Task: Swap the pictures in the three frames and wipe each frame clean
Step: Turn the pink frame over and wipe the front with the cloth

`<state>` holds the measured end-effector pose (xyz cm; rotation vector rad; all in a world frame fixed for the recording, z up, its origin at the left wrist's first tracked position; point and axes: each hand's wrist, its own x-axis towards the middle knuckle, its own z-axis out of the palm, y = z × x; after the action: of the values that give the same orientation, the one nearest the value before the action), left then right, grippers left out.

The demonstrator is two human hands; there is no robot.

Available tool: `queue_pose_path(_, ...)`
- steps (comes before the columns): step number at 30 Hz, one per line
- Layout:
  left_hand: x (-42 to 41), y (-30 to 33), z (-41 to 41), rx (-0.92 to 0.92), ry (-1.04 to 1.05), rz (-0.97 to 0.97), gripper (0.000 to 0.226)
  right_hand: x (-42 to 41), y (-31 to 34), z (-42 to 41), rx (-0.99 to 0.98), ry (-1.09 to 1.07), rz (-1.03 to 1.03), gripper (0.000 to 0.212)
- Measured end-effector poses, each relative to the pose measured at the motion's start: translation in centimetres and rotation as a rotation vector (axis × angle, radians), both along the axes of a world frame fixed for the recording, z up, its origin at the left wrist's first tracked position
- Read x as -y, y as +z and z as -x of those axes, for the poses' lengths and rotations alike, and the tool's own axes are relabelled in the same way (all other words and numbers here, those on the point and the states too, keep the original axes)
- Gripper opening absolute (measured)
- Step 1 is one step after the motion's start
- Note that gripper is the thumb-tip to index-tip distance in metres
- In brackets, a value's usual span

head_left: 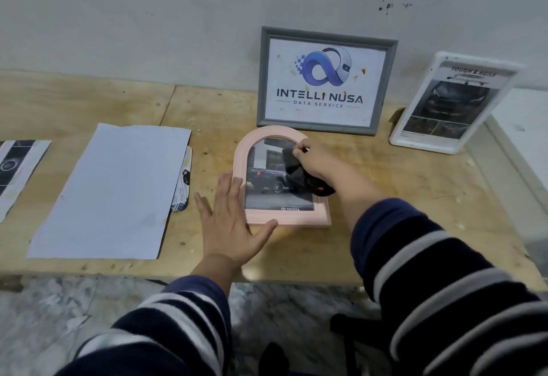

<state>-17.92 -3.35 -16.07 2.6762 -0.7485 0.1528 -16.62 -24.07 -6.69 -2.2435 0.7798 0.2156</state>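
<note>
I see the pink frame (283,178) lying flat on the table (400,197), near its middle, with a car picture (268,181) under its glass. My left hand (232,221) lies flat with the fingers straight and spread, pressing on the frame's near left corner; the thumb reaches along its near edge. My right hand (311,160) is over the frame's right side, fingers curled and pinching a black cloth (299,174) that rests against the glass.

Just beyond the pink frame, the grey frame (326,79) stands upright against the wall (178,20), showing a logo print. To its right the white frame (453,103) stands tilted back, holding a dark car sheet.

On the left of the table a blank white sheet (112,189) lies flat, partly covering a smaller card (184,186) that sticks out at its right edge. At the far left edge another print (20,168) lies flat, cut off by the view.
</note>
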Motion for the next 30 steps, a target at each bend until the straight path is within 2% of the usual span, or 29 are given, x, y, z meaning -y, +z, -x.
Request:
queue_pose_path(2, -1.0, -0.2, -0.6, -0.044, 0.001, -0.053, 0.106, -0.3, -0.3, -1.1, 0.038, -0.035, -0.012, 0.021)
queue_pose_path(4, -1.5, -0.6, -1.0, -0.092, 0.004, -0.086, 0.110, -0.6, -0.5, -2.4, 0.028, -0.040, 0.014, 0.032)
queue_pose_path(6, -1.5, -0.6, -1.0, -0.117, 0.002, -0.099, 0.111, -0.6, -0.7, -3.9, 0.002, -0.003, 0.111, 0.044)
queue_pose_path(10, -1.1, -0.1, -1.3, -0.165, 0.015, -0.127, 0.111, -0.6, -2.4, -6.2, -0.005, 0.102, 0.328, 0.031)
queue_pose_path(15, -0.7, -0.1, -1.5, -0.185, 0.024, -0.173, 0.113, -1.7, -5.1, -5.5, -0.057, 0.227, 0.516, 0.048)
queue_pose_path(21, -0.8, -0.2, -1.8, -0.208, 0.022, -0.168, 0.115, -2.5, -5.0, -3.4, -0.092, 0.294, 0.487, 0.052)
queue_pose_path(27, -0.8, -0.2, -1.5, -0.168, 0.012, -0.174, 0.114, -3.7, -4.5, 0.3, -0.123, 0.336, 0.488, 0.045)
queue_pose_path(30, -0.8, -0.2, -1.4, -0.151, 0.018, -0.189, 0.117, -4.2, -4.3, 1.7, -0.125, 0.335, 0.481, 0.048)
